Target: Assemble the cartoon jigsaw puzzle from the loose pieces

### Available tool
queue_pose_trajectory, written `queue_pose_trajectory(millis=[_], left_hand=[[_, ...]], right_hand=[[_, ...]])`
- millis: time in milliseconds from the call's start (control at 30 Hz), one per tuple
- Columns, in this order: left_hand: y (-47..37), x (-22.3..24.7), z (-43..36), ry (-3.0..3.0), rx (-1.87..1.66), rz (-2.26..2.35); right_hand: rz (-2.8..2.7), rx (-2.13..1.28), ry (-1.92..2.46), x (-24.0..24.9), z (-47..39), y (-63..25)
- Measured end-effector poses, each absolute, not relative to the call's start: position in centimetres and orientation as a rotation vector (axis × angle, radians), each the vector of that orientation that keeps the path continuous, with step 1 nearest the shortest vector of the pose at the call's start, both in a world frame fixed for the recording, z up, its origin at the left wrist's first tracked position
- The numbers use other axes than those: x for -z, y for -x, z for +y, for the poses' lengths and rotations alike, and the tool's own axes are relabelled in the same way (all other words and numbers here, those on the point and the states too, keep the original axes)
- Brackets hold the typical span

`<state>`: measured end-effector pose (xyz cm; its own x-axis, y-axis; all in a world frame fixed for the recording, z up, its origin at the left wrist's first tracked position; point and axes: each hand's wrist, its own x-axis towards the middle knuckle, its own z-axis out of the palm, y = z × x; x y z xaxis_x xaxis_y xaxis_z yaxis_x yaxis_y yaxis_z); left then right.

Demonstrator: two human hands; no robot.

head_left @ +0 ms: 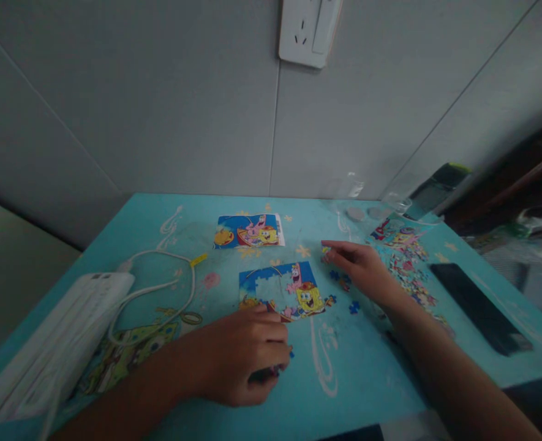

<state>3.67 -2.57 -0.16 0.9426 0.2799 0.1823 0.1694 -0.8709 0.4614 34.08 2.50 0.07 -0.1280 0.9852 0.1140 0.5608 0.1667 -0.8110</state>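
Observation:
A partly built jigsaw puzzle (310, 297) of yellow and pink cartoon figures lies on the blue table, with a gap in its middle. Over its lower left edge rests my left hand (247, 355), fingers curled around small puzzle pieces (274, 371) that are mostly hidden. To the right of the puzzle, my right hand (362, 266) pinches a puzzle piece (326, 251) between thumb and fingers. Loose blue pieces (354, 307) are scattered below that hand. Behind the puzzle is a reference picture card (248, 231) showing the same scene.
A heap of puzzle pieces (408, 269) spreads at the right beside a dark flat object (479, 306). Clear plastic bottles (353, 187) stand at the back. On the left lies a white power strip (63, 337) with a looping white cable (193, 288).

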Motion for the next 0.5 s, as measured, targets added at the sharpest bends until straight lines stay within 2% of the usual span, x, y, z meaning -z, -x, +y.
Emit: queue_pose_trajectory(millis=[200,500], left_hand=[[-3.6,-0.1,-2.4,-2.662,-0.437,0.367],[-4.0,0.9,-0.6,-2.651,-0.758,0.944]], right_hand=[[-1.724,-1.03,1.382,-0.5,0.9,-32.1],[-1.744,-1.309,1.352,-0.8,-1.6,-28.6]])
